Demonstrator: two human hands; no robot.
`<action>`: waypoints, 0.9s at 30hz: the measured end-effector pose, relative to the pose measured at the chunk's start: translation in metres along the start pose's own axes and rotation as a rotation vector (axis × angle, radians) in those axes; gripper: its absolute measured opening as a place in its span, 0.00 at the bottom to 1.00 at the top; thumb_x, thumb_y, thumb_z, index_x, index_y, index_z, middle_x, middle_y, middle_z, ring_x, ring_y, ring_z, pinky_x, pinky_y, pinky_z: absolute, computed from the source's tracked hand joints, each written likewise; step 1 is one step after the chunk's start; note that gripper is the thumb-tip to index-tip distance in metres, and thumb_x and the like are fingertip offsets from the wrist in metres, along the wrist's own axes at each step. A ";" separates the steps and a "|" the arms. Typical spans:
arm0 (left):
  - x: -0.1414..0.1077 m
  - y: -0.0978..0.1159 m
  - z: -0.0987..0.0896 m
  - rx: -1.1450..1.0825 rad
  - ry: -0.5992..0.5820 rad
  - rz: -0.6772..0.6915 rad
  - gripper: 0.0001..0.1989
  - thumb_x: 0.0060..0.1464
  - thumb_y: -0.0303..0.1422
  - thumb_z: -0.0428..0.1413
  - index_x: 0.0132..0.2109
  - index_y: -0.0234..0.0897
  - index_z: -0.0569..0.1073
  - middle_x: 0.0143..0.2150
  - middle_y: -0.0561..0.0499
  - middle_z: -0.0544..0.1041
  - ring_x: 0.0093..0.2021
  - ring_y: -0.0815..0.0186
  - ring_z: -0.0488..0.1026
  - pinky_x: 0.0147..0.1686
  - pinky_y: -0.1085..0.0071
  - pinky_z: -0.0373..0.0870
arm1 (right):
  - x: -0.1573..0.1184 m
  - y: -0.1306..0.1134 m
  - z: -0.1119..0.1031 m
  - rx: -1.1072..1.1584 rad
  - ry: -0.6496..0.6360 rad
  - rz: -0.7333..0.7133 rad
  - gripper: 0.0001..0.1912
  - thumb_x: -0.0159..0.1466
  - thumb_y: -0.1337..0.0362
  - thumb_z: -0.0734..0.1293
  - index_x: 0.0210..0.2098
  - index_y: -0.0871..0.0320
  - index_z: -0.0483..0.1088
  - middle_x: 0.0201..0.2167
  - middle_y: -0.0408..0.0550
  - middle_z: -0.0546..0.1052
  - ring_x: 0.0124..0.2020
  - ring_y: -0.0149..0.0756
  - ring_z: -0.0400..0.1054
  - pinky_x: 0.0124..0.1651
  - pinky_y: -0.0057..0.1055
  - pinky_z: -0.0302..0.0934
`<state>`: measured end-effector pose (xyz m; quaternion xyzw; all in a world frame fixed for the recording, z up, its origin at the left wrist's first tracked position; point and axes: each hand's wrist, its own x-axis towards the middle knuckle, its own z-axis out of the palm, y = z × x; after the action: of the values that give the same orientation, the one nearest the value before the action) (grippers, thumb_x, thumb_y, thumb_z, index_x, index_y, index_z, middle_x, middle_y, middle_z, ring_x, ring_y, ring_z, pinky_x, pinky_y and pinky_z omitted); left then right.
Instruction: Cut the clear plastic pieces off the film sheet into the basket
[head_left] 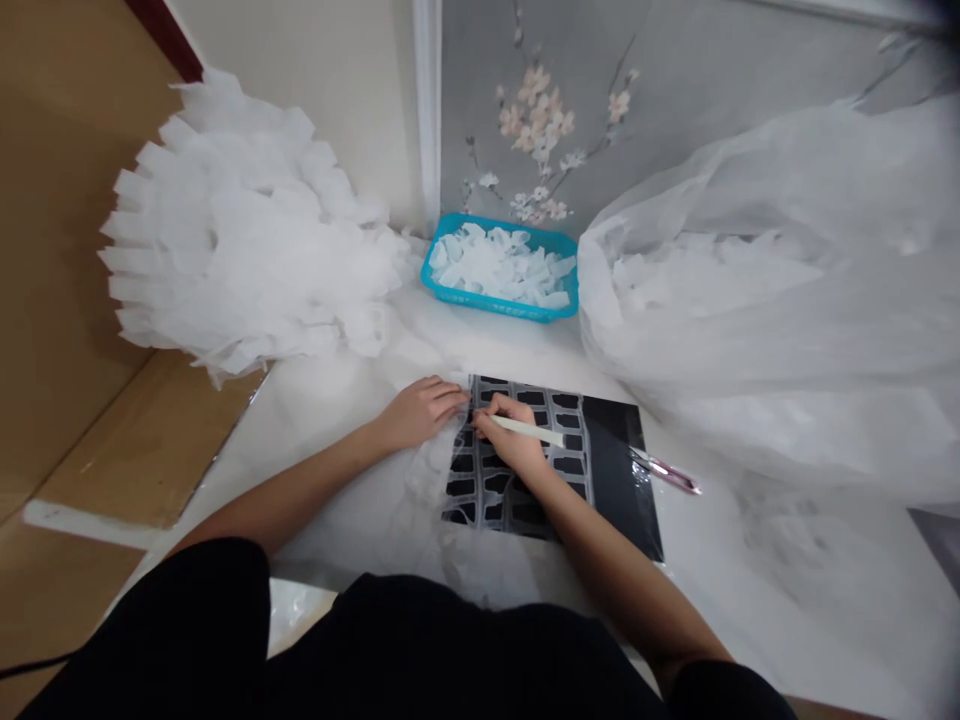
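Note:
My right hand [510, 432] is closed in a writing grip around a slim, pale, pen-like tool [529, 430]; its tip is hidden at the fingers. Under it lies a black sheet [615, 440], patterned on its left part with rows of black shapes in pale translucent outlines. My left hand [426, 408] lies flat, fingers stretched out, at the sheet's upper left edge. Thin translucent white material [424, 480] spreads beneath and beside this hand. To the right, across the black sheet's edge, rests a small tool with a pinkish handle and metal end [667, 470].
A blue plastic basket [500, 304] of small white cut pieces stands behind the hands. At the left rises a big heap of white strips [255, 230]. A large translucent bag [780, 330] with white pieces fills the right side. The table [750, 600] is whitish.

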<state>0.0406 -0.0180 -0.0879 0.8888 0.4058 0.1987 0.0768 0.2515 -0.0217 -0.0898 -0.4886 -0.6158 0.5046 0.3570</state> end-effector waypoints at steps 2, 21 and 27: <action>-0.001 0.000 0.001 0.004 0.001 0.003 0.14 0.66 0.31 0.48 0.53 0.36 0.74 0.51 0.45 0.77 0.50 0.61 0.74 0.54 0.60 0.69 | 0.001 0.001 0.002 0.013 -0.008 0.012 0.10 0.58 0.62 0.66 0.23 0.54 0.62 0.20 0.41 0.74 0.21 0.33 0.66 0.28 0.29 0.60; 0.004 0.004 -0.004 0.008 -0.054 0.037 0.14 0.64 0.30 0.48 0.53 0.35 0.73 0.50 0.41 0.75 0.48 0.57 0.70 0.50 0.58 0.69 | 0.005 -0.010 0.006 -0.011 0.004 0.085 0.10 0.55 0.63 0.66 0.20 0.53 0.61 0.16 0.40 0.69 0.21 0.34 0.65 0.24 0.29 0.56; 0.004 0.012 -0.007 -0.056 -0.066 -0.027 0.12 0.63 0.27 0.48 0.49 0.37 0.73 0.49 0.41 0.73 0.48 0.57 0.71 0.49 0.59 0.69 | 0.013 -0.011 0.008 -0.028 -0.009 0.096 0.11 0.52 0.66 0.66 0.18 0.53 0.58 0.13 0.38 0.65 0.20 0.34 0.62 0.22 0.28 0.53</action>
<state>0.0484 -0.0229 -0.0763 0.8869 0.4092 0.1792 0.1176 0.2378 -0.0115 -0.0814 -0.5203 -0.6003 0.5145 0.3228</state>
